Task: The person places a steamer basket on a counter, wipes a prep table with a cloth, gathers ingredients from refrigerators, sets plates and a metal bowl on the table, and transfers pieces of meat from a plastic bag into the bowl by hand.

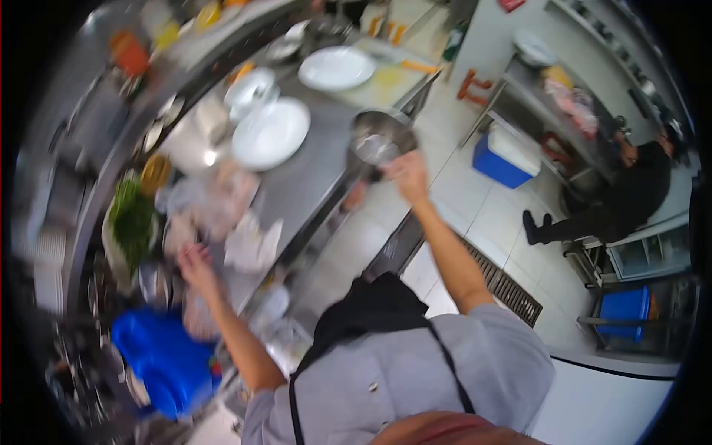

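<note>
My right hand (pixel 408 174) is closed on the near rim of a round metal bowl (pixel 362 133), held at the right edge of the steel counter (pixel 308 196). Something pale or shiny shows inside the bowl, too blurred to name. Over the left part of the counter, my left hand (pixel 199 268) reaches with fingers stretched out, somewhat blurred. It is nearest to pinkish plastic bags (pixel 222 196) and a crumpled white cloth or paper (pixel 252 243). I cannot tell whether it touches them.
White plates (pixel 271 133) and a white bowl (pixel 252 93) stand farther along the counter. Leafy greens (pixel 132 219) and a blue plastic jug (pixel 167 363) are at left. A floor drain (pixel 504 282) runs at right. Another person (pixel 638 185) works at the far-right bench.
</note>
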`<state>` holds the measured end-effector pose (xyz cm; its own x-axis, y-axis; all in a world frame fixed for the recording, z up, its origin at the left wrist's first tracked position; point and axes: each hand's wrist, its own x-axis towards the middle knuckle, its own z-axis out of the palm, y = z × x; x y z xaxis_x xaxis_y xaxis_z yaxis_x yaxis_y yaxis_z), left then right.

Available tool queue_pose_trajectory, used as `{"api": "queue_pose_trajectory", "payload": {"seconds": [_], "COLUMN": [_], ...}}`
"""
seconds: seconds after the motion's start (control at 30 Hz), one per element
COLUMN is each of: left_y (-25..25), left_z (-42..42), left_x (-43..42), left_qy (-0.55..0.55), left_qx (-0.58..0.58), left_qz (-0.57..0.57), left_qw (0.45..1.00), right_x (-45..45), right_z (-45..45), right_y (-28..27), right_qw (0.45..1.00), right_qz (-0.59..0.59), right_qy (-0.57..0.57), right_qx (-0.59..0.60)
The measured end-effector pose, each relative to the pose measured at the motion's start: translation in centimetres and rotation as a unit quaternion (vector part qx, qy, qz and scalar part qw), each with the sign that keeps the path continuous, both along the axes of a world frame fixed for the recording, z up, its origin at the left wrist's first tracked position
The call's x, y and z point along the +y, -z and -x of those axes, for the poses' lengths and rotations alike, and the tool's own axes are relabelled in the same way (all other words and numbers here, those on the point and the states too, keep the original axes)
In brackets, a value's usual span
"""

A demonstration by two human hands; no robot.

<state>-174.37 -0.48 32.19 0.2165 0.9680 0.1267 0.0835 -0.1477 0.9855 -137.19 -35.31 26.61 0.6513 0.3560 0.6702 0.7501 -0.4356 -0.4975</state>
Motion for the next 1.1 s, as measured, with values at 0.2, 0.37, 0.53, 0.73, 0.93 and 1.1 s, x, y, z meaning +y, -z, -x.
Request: {"api": "queue_pose_trajectory", "payload": {"seconds": [0.2,0.37,0.53,0.73,0.93,1.1], "left_y": [-3.0,0.4,-3.0,-4.6,-5.9,-6.3], "left_z": [-10.9,-7.9,-8.3,-8.3,-8.3,-5.8], "left_x": [8.5,9.1,3.0,0.6,1.3,0.1], "left_qy": [-0.070,-0.284,-0.274,-0.320,-0.218,-0.027], "left_qx": [0.218,-0.011,-0.318,-0.210,-0.275,-0.240], "left_qz": [-0.335,-0.022,-0.016,-0.021,-0.043,-0.150], "left_qw": [0.914,0.958,0.907,0.924,0.936,0.959], "right_x": [6.9,9.1,14.4,21.6,43.2,46.8], "right_z": [-5.6,-4.3,-4.3,-2.2,11.1,9.5], "right_y": [-4.5,-4.8,-3.6,-15.8,-11.7,-10.8], "right_qw": [0.986,0.904,0.797,0.786,0.538,0.543], "right_qz": [0.069,0.052,0.208,0.226,0.234,0.670], "right_qy": [-0.117,-0.423,-0.566,-0.557,-0.804,-0.482], "right_qx": [-0.095,0.043,0.001,-0.147,-0.095,-0.156]}}
